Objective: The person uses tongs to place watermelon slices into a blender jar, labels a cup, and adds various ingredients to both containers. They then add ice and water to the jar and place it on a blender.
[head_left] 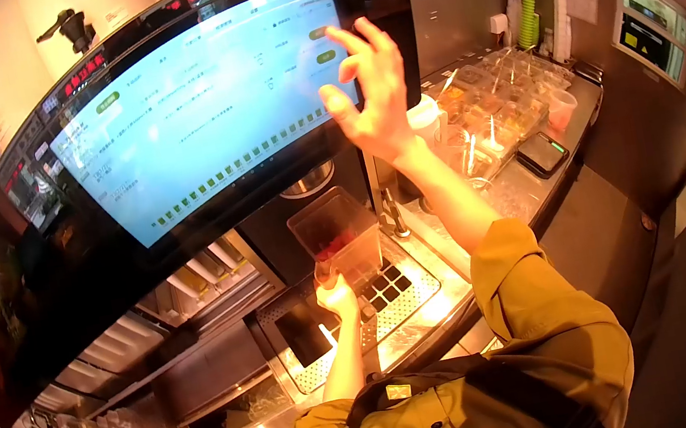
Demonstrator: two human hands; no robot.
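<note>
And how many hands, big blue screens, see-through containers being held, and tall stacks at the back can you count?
Left hand and right hand: 2
Big blue screen: 1
Held see-through container: 1
Green stack and white stack: 2
Total: 6

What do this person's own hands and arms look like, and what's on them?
The left hand and right hand are ordinary human hands, with no gloves, cables or markings visible. The loose, mustard-yellow cloth sleeves leave the forearms bare; the right one looks rolled up.
</note>
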